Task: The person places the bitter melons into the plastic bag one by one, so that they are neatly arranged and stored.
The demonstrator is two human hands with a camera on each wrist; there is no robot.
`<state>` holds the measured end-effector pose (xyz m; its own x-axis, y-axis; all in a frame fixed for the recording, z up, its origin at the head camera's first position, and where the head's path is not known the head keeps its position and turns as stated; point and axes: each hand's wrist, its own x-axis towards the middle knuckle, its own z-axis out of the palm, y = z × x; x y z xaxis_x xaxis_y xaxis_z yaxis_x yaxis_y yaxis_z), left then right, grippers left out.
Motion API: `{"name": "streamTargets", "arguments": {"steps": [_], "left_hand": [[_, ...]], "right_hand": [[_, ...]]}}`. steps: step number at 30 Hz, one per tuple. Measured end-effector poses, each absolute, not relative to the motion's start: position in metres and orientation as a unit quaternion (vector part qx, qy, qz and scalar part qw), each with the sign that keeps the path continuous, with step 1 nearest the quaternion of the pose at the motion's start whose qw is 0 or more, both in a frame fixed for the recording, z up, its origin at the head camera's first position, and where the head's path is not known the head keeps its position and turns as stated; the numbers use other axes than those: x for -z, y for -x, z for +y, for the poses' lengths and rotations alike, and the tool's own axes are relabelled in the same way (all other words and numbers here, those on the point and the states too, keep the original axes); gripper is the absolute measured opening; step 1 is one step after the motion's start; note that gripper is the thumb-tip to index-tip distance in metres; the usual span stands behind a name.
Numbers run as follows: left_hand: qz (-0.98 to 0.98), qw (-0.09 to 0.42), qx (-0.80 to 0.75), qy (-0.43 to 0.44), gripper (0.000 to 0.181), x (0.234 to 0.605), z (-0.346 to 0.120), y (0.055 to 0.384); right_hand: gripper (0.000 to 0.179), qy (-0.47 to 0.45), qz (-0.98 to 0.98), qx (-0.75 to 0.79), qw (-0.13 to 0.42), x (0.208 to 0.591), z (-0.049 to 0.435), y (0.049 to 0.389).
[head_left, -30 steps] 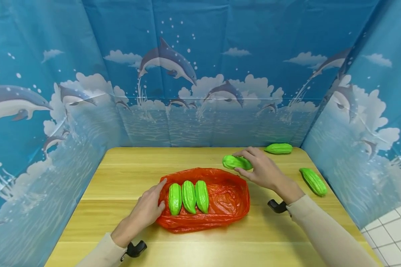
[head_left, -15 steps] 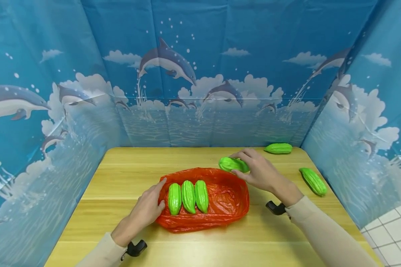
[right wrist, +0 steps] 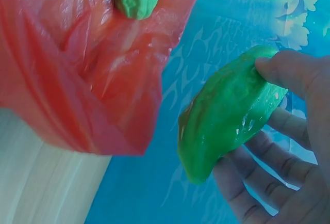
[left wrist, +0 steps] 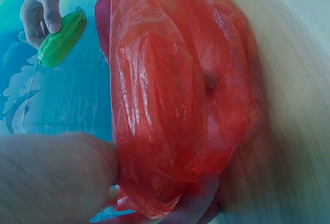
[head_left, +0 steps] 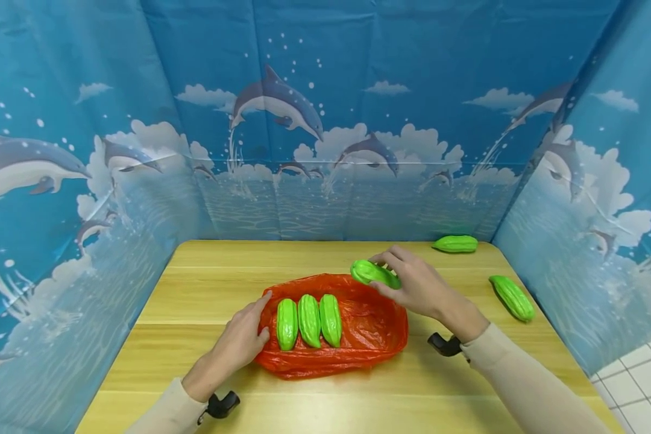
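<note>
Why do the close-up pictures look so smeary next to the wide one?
Head view: sharp and evenly lit, though the wide lens bows the backdrop. Left wrist view: the left hand fills the corner out of focus, and the red bag shows glare. Right wrist view: the green gourd is soft-edged with small highlights.

Bright, even light with soft shadows. The head view bends at its edges. The left wrist view blurs the tabletop (left wrist: 289, 79).
</note>
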<state>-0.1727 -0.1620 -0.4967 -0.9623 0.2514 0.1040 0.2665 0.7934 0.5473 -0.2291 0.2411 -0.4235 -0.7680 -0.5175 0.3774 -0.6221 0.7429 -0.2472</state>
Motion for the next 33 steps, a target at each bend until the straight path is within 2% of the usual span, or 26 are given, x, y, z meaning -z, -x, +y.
{"name": "streamTargets", "arguments": {"steps": [7,21,33], "left_hand": [[-0.946,0.016,0.294,0.138,0.079,0.496,-0.162,0.172],[-0.947,0.015,0.292,0.136,0.078,0.495,-0.163,0.171],[-0.947,0.013,0.292,0.135,0.078,0.496,-0.163,0.170]], "right_hand": [[0.042,-0.309,-0.920,-0.200,0.132,0.426,0.232,0.227],[0.060,-0.306,-0.920,-0.225,0.097,0.432,0.222,0.226],[0.062,-0.300,-0.915,-0.260,0.071,0.440,0.217,0.226]]}}
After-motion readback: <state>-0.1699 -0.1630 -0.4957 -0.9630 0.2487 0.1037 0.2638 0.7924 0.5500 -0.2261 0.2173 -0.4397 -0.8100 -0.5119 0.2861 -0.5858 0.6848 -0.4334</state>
